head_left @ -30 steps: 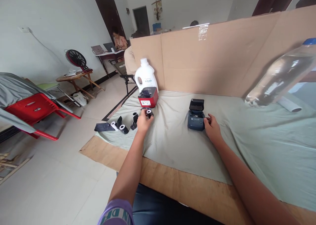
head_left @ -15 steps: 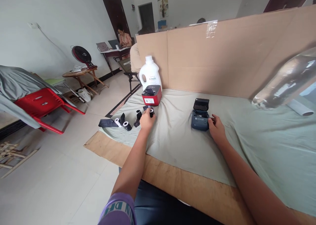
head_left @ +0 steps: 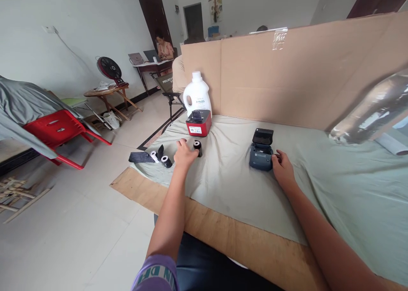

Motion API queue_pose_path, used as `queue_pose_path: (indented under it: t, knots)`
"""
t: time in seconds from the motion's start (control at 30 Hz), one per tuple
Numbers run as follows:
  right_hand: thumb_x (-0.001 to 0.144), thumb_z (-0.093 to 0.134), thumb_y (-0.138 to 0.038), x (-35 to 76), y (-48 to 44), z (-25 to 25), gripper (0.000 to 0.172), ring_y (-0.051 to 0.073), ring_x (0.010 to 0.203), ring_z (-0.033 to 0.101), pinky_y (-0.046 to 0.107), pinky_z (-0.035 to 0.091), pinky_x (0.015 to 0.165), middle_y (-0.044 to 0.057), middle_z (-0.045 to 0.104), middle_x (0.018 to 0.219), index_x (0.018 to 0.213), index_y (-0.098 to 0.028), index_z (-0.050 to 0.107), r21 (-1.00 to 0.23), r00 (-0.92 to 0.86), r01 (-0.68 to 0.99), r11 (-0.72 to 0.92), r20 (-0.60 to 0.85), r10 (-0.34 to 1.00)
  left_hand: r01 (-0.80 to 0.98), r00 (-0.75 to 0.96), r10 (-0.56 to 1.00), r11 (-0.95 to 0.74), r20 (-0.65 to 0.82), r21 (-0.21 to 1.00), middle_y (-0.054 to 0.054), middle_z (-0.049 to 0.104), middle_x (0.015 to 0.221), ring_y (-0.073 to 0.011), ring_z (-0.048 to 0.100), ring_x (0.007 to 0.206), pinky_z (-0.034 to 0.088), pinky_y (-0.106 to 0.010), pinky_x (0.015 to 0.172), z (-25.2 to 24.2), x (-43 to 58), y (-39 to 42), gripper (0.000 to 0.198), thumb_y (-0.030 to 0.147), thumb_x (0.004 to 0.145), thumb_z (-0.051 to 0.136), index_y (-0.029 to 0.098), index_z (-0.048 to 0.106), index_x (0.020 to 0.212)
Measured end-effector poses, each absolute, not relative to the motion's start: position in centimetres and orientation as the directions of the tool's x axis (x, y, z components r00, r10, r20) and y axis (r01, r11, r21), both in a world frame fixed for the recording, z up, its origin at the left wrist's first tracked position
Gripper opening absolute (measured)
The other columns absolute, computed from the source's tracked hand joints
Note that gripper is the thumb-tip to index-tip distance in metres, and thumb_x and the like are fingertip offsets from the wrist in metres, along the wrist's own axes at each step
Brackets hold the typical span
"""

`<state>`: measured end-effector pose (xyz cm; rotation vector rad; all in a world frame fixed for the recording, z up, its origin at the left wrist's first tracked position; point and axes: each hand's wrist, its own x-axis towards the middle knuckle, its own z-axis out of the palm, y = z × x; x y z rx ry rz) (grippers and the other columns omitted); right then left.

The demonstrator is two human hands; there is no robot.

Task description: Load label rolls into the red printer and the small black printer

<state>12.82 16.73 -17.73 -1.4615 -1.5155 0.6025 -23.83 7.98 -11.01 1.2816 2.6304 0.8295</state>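
My left hand (head_left: 185, 154) hovers over the cloth with its fingers apart, just left of an upright black paper roll (head_left: 198, 149) with a white core. Its thumb is close to the roll; whether they touch I cannot tell. Further left lie two more rolls, one black (head_left: 166, 162) and one pale-cored (head_left: 154, 156), beside a flat black strip (head_left: 140, 157). My right hand (head_left: 283, 168) grips the right side of a small dark blue printer (head_left: 260, 160) with its thumb against the casing. The printer's lid (head_left: 263, 136) stands raised.
Behind the rolls stand a red and black device (head_left: 199, 128) and a white jug (head_left: 198, 93). A cardboard panel (head_left: 270, 78) walls off the back. At right lie a clear plastic-wrapped bundle (head_left: 372, 106) and a white tube (head_left: 393, 142). A person sits at a far desk.
My left hand has spread its fingers and shifted slightly left, leaving one black roll standing to its right. My right hand stays at the printer. The view has shifted a little.
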Motion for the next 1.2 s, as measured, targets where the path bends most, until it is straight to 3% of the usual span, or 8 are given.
queue_pose_path:
  t: [0.17,0.33,0.47,0.6,0.73,0.87,0.97,1.2]
  knots:
    - [0.09,0.046,-0.049,12.8,16.7,-17.6,0.055,0.027,0.091,0.066,0.046,0.05,0.089,0.016,0.07,0.114,0.132,-0.016,0.055,-0.835,0.122,0.521,0.177,0.277,0.953,0.759,-0.644,0.672,0.497,0.367,0.421,-0.016,0.057,0.133,-0.0378,0.048,0.124,0.044,-0.046,0.091,-11.4,-26.6,8.2,0.052,0.028,0.081,0.06,0.022,0.053,0.131]
    - [0.089,0.047,-0.05,12.8,16.8,-17.6,0.054,0.026,0.091,0.066,0.046,0.05,0.089,0.016,0.07,0.113,0.13,-0.016,0.056,-0.834,0.122,0.52,0.187,0.289,0.95,0.772,-0.626,0.724,0.526,0.288,0.356,-0.014,0.071,0.111,-0.0358,0.056,0.114,0.038,-0.049,0.097,-12.0,-27.7,8.6,0.037,0.023,0.086,0.054,0.025,0.065,0.121]
    - [0.088,0.047,-0.048,12.7,16.6,-17.5,0.053,0.026,0.089,0.065,0.045,0.051,0.085,0.016,0.069,0.112,0.128,-0.015,0.057,-0.847,0.135,0.502,0.175,0.276,0.951,0.735,-0.634,0.673,0.374,0.38,0.565,-0.011,0.07,0.114,-0.0304,0.064,0.102,0.042,-0.043,0.094,-10.9,-27.2,8.1,0.039,0.027,0.088,0.056,0.026,0.064,0.125]
    - [0.083,0.05,-0.045,12.1,15.8,-15.3,0.047,0.025,0.084,0.062,0.04,0.052,0.071,0.016,0.067,0.116,0.119,-0.016,0.063,-0.798,0.126,0.545,0.257,0.381,0.916,0.472,-0.637,0.664,-0.065,0.392,0.879,-0.009,0.07,0.113,-0.0244,0.066,0.099,0.05,-0.034,0.087,-10.1,-25.5,8.3,0.047,0.041,0.083,0.065,0.021,0.063,0.125]
    - [0.084,0.054,-0.042,9.8,14.3,-9.7,0.032,0.023,0.083,0.062,0.036,0.05,0.07,0.01,0.07,0.104,0.104,-0.021,0.069,-0.707,-0.118,0.542,0.454,0.472,0.874,0.121,-0.528,0.777,-0.331,0.343,0.936,-0.009,0.072,0.106,-0.0212,0.068,0.097,0.055,-0.032,0.084,-10.5,-21.0,9.3,0.056,0.047,0.077,0.07,0.018,0.061,0.124]
    - [0.087,0.057,-0.038,6.5,13.1,-5.2,0.028,0.021,0.088,0.063,0.033,0.049,0.074,0.005,0.071,0.11,0.109,-0.026,0.07,-0.682,-0.425,0.445,0.581,0.41,0.807,-0.026,-0.375,0.884,-0.31,0.278,0.95,-0.007,0.073,0.098,-0.0207,0.07,0.091,0.057,-0.034,0.082,-11.9,-15.0,9.0,0.06,0.05,0.074,0.073,0.018,0.061,0.123]
    - [0.085,0.059,-0.032,4.8,13.1,-4.7,0.028,0.021,0.086,0.063,0.032,0.048,0.073,0.004,0.073,0.107,0.108,-0.024,0.072,-0.632,-0.601,0.434,0.642,0.328,0.729,-0.123,-0.31,0.921,-0.285,0.236,0.951,-0.008,0.072,0.108,-0.0213,0.07,0.097,0.057,-0.035,0.087,-13.2,-11.7,8.4,0.057,0.048,0.075,0.075,0.02,0.06,0.123]
    - [0.083,0.056,-0.017,7.3,15.7,-5.5,0.024,0.02,0.083,0.065,0.029,0.046,0.075,0.003,0.075,0.094,0.097,-0.022,0.074,-0.547,-0.717,0.459,0.7,0.236,0.655,-0.183,-0.215,0.957,-0.238,0.197,0.954,-0.01,0.06,0.135,-0.0119,0.066,0.083,0.056,-0.028,0.08,-14.4,-8.9,8.3,0.075,0.039,0.075,0.08,0.025,0.047,0.14]
